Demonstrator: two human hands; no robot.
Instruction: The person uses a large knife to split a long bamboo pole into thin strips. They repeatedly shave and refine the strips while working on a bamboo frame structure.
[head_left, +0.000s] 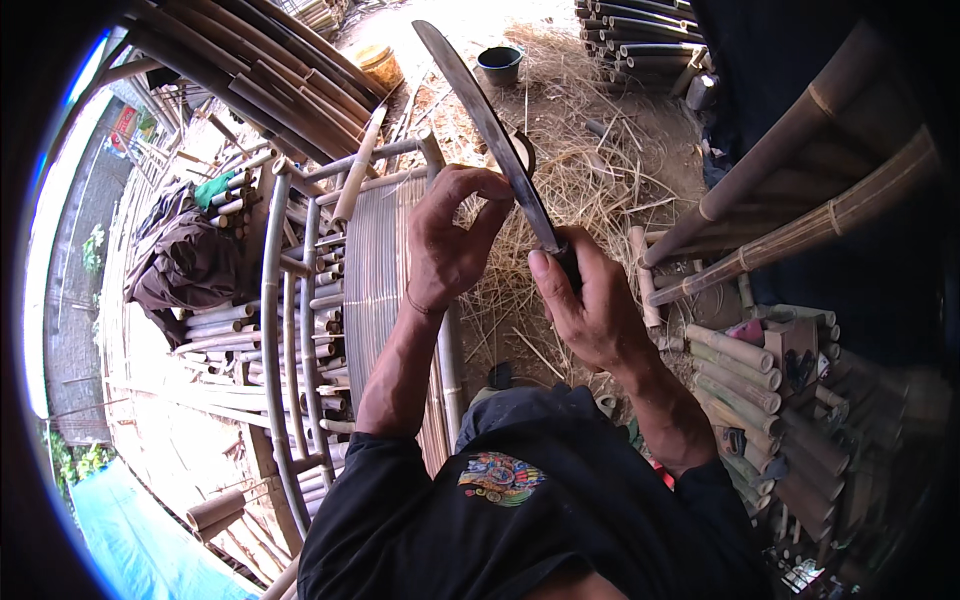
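Note:
A long machete (480, 110) with a dark, slightly curved blade is held up in front of me, its tip pointing away and to the left. My right hand (592, 305) is wrapped around its dark handle, the thumb lying along the top near the blade's base. With bent fingers, my left hand (455, 235) pinches at the lower half of the blade, thumb and forefinger making a loop. Its fingertips are partly hidden at the blade's edge. Behind the blade shows a pale round piece with a dark rim (527, 152), partly covered.
A slatted bamboo bench (385, 270) stands to my left, beside stacked bamboo poles (220, 330). Shavings (590, 180) cover the ground ahead, near a dark bucket (500, 65) and a yellowish bucket (378, 68). Cut bamboo tubes (735, 365) are piled at right, under leaning poles (800, 240).

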